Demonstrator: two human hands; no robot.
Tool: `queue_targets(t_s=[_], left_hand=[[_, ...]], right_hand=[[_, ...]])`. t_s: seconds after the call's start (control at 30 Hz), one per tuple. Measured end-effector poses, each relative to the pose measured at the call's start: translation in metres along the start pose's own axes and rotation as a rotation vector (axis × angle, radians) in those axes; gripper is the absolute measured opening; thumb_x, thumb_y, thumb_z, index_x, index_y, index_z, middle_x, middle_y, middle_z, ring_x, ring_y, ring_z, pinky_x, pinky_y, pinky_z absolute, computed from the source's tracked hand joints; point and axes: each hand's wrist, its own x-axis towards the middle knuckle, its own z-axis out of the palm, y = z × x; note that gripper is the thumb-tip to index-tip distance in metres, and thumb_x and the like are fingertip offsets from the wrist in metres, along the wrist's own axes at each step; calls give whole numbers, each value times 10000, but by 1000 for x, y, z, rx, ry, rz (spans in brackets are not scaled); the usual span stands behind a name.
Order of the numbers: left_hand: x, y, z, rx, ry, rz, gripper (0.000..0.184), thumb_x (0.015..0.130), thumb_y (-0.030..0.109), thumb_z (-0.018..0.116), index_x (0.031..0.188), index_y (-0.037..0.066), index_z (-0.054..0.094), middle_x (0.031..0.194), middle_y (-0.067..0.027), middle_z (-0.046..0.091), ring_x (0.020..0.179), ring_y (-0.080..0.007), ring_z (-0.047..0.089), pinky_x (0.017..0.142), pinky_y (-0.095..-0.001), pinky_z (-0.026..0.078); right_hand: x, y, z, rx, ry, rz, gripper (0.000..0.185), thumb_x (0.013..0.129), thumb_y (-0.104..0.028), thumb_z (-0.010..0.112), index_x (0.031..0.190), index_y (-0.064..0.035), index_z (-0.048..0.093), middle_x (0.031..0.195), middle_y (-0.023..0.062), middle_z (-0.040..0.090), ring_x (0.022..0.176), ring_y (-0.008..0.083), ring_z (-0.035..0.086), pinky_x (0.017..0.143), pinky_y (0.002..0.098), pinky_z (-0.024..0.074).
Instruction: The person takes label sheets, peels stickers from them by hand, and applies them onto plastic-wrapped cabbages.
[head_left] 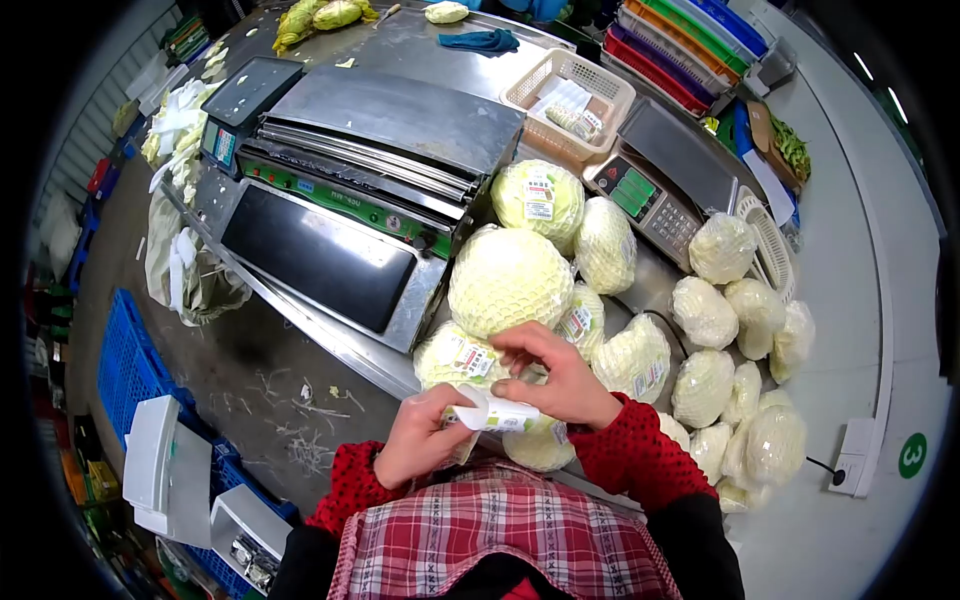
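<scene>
My left hand (425, 436) is closed on a curling strip of printed labels (505, 416), white with green marks. Curled over the strip's upper edge is my right hand (560, 378), its thumb against the strip and its fingers bent; exactly what its fingertips pinch is partly hidden. Just beyond my hands sits a labelled cabbage (455, 357) in foam netting. A larger netted cabbage (510, 282) lies behind it, with no label visible. Another labelled cabbage (538, 197) is farther back, and one more (540, 446) lies partly under the strip.
A film-wrapping machine (340, 215) stands at left on the metal table. Several more netted cabbages (703, 388) are piled at right. Behind them are a scale (645, 195) with a green display and a beige basket (590, 80) holding label rolls. Blue crates (140, 360) stand on the floor.
</scene>
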Motion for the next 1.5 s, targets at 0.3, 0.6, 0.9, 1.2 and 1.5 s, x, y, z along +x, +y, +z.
queue_targets(t_s=[0.3, 0.6, 0.9, 1.2, 1.5], left_hand=[[16, 1, 11, 323, 148, 355, 161, 788, 126, 725, 913, 28, 695, 815, -119, 656, 723, -222, 652, 637, -326, 491], [-13, 3, 15, -194, 140, -174, 183, 830, 101, 743, 905, -57, 688, 751, -21, 679, 668, -35, 570, 579, -231, 472], [-29, -3, 14, -183, 188, -125, 185, 877, 29, 656, 1049, -38, 662, 878, -32, 679, 758, -79, 586, 684, -241, 479], [16, 1, 34, 98, -4, 57, 157, 818, 11, 682, 972, -21, 666, 1081, -111, 622, 938, -156, 578, 795, -282, 454], [26, 20, 128, -48, -340, -170, 102, 819, 28, 729, 806, -38, 651, 709, 16, 622, 636, -44, 512, 570, -200, 409]], right_hand=[[-25, 1, 14, 75, 153, 1, 274, 830, -68, 708, 1089, -5, 643, 895, 61, 639, 809, 126, 602, 727, 260, 482], [-15, -9, 23, -270, 62, -154, 141, 824, -86, 706, 934, -2, 679, 802, 104, 679, 707, 168, 652, 638, 283, 510], [91, 44, -25, -1147, 295, -215, 477, 639, -277, 803, 1027, -82, 606, 885, 101, 637, 857, 283, 616, 766, 413, 451], [-34, 19, -2, 47, 124, -32, 286, 796, -161, 723, 1002, 16, 633, 866, 112, 661, 772, 171, 619, 705, 317, 499], [-175, 36, -98, 37, 679, 117, 118, 854, -114, 697, 935, -30, 712, 768, 23, 681, 686, 92, 610, 615, 237, 493]])
